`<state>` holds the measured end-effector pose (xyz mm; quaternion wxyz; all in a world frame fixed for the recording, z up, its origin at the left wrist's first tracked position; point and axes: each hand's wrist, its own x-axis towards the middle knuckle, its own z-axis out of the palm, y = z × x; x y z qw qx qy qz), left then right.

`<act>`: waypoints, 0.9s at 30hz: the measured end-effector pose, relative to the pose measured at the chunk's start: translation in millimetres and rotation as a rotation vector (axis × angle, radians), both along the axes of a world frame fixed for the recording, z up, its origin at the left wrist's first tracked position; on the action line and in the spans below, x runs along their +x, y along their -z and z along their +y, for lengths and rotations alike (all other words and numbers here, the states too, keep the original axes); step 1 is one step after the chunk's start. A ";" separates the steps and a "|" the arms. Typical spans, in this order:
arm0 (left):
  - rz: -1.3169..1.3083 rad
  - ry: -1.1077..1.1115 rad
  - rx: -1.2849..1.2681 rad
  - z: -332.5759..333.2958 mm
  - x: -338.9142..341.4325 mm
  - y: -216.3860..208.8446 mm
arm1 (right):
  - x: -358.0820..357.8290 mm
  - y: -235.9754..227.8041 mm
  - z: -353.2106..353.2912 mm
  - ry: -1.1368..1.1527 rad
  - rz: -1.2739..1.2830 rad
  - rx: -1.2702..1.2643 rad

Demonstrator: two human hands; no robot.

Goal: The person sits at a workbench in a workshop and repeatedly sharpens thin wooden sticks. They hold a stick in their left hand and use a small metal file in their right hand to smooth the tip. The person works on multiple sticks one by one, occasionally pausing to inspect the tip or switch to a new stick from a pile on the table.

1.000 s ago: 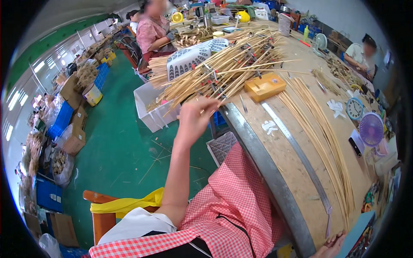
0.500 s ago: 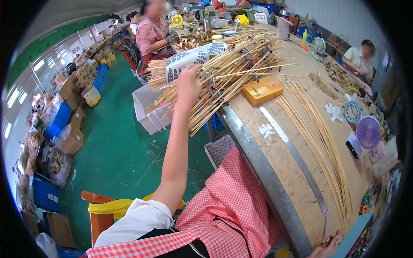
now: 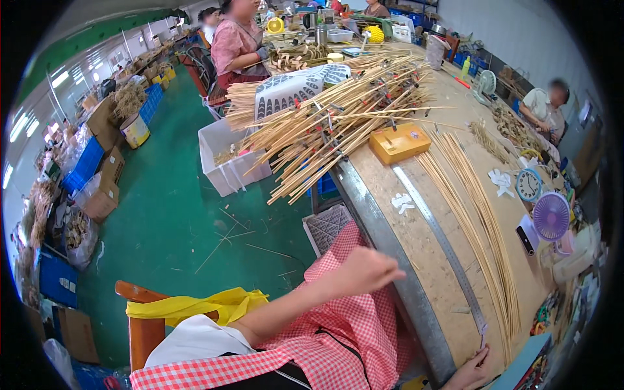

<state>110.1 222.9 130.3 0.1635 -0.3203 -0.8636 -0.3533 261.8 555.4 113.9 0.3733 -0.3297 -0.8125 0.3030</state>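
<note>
My left hand is over my checked apron, close to the table's metal edge. Its fingers are curled closed, and nothing shows in them. At the lower right, my right hand rests on the table with fingers pinched together, beside the end of a long metal ruler. A short purple strip at the ruler's end runs toward those fingertips; whether they grip it is unclear. Long thin sticks lie along the ruler's right side. Farther off, a big pile of sticks with black-and-red clips overhangs the table edge.
A yellow box stands at the ruler's far end. A white bin sits below the pile. At right are a purple fan, a blue clock and a phone. Co-workers sit at the far left and right.
My left hand has left the stick pile and come back toward me, to the table edge above my apron. My right hand has shifted slightly left and stays by the ruler's end.
</note>
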 end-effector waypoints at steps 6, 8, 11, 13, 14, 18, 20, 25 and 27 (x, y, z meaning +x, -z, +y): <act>-0.016 0.229 0.102 35.6 35.0 24.3 | -0.8 -3.1 -2.0 -0.072 -0.001 0.014; -0.007 0.257 0.051 43.0 37.0 39.5 | -0.4 -7.3 -5.3 -0.089 0.003 0.049; -0.093 0.283 -0.021 48.4 39.3 49.3 | -0.1 -14.7 -9.9 -0.068 -0.015 0.059; -0.113 0.286 -0.046 48.8 41.3 51.8 | -0.1 -16.0 -13.0 -0.067 -0.015 0.052; -0.121 0.295 -0.048 49.4 41.2 55.4 | 0.2 -15.6 -12.5 -0.073 -0.008 0.052; -0.122 0.294 -0.054 48.1 41.4 55.9 | 0.2 -9.9 -7.3 -0.080 -0.008 0.045; -0.120 0.295 -0.039 48.2 42.0 58.2 | 0.8 -7.5 -4.5 -0.069 -0.033 0.014; -0.119 0.302 -0.048 48.2 41.6 58.4 | 1.4 32.7 30.9 -0.129 0.023 0.054; -0.115 0.304 -0.044 47.7 41.6 59.2 | 2.7 32.3 31.1 -0.129 0.024 -0.002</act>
